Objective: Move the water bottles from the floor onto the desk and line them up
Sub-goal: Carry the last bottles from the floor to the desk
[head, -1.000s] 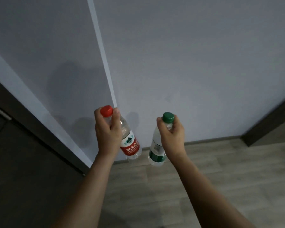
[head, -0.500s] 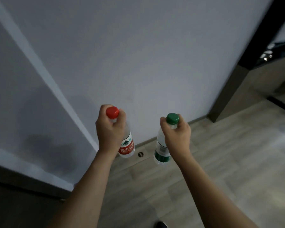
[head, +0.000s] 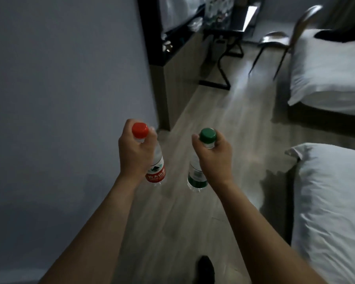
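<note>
Nearest, a dark shoe (head: 206, 268) on the wooden floor (head: 172, 222). Further out, left hand (head: 134, 153) with fingers (head: 129, 128) curled round the neck of the red-capped bottle (head: 155, 171), hanging upright in the air. Beside it, apart, right hand (head: 214, 155) gripping the green-capped bottle (head: 196, 177) just under its cap, likewise clear of the floor. To the right, white beds (head: 332, 201). Farthest, a dark cluttered tabletop (head: 180, 35) along the wall, and a chair (head: 279, 37).
</note>
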